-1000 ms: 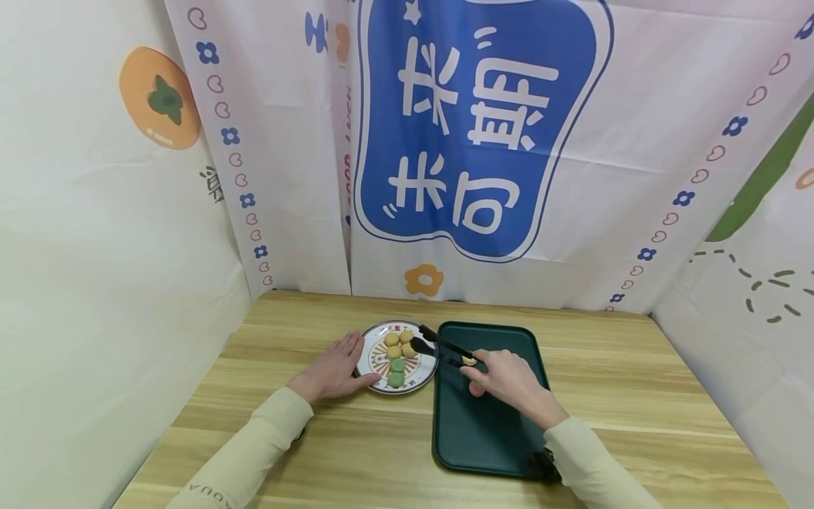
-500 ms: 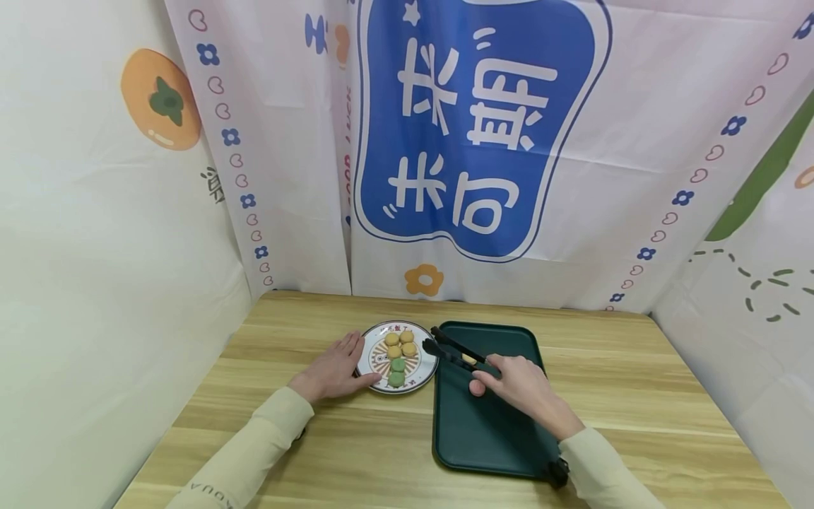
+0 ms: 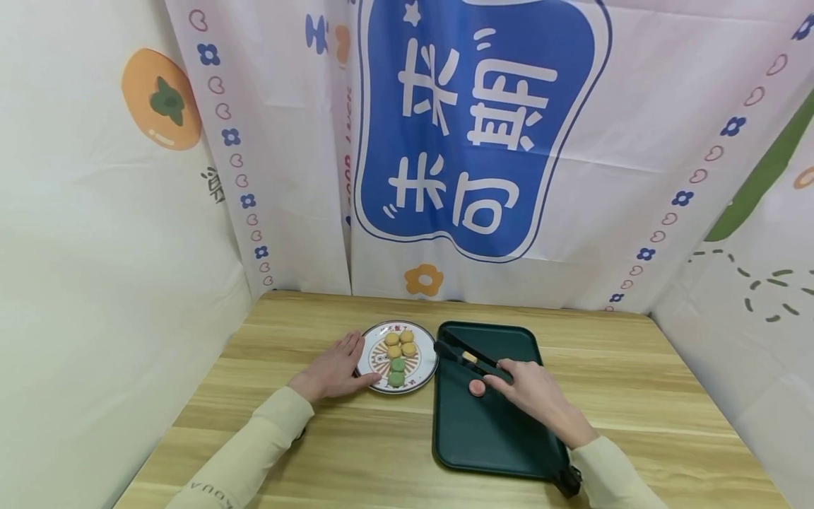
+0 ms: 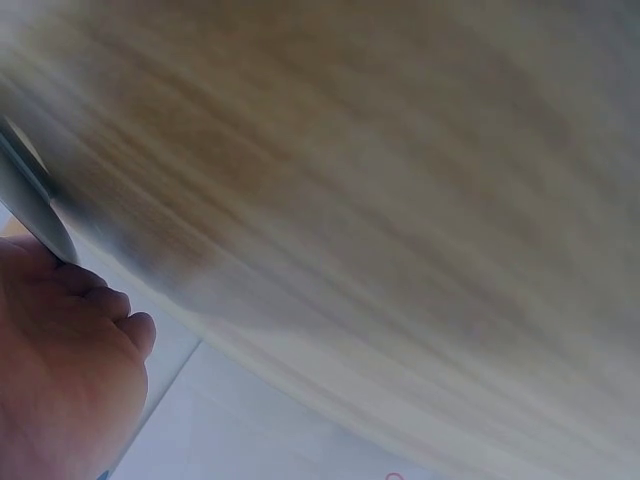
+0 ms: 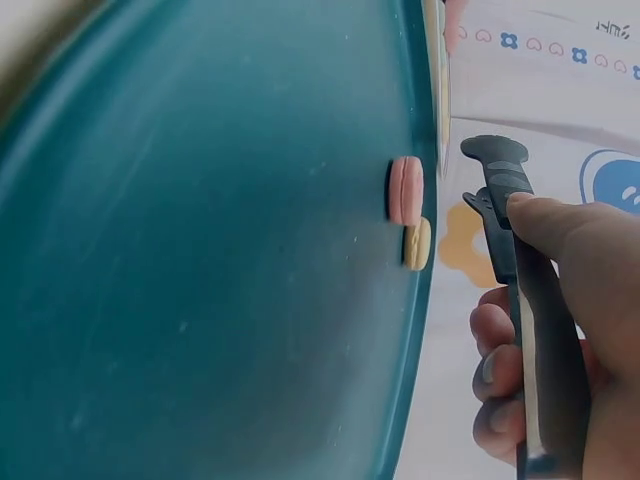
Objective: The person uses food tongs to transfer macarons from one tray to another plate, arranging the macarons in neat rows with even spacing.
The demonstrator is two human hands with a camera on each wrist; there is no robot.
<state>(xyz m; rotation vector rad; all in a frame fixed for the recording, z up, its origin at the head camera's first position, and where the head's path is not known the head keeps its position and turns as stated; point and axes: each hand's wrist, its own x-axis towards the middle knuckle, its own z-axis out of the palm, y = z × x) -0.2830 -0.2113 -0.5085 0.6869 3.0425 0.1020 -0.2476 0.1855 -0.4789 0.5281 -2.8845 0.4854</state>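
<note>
My right hand [image 3: 534, 396] grips black tongs [image 3: 490, 364] over the upper part of the dark green tray [image 3: 496, 438]. In the head view the tongs' arms pass on both sides of a yellow macaron [image 3: 469, 357]. A pink macaron [image 5: 405, 190] lies beside that yellow one on the tray in the right wrist view, with the tongs held above the tray. My left hand [image 3: 333, 369] rests with extended fingers against the left rim of a white plate [image 3: 369, 360], thumb at its near edge. On this plate are several yellow macarons [image 3: 394, 351] and two green macarons [image 3: 397, 372].
Both plate and tray stand side by side on a wood-grain table [image 3: 356, 452]. A printed curtain [image 3: 305, 240] hangs behind the table, and pale sheets enclose both sides. The left wrist view mostly shows blurred tabletop.
My right hand and the tongs have drawn back to the right and toward me, from over the plate's edge to over the tray. The left hand and plate stay put.
</note>
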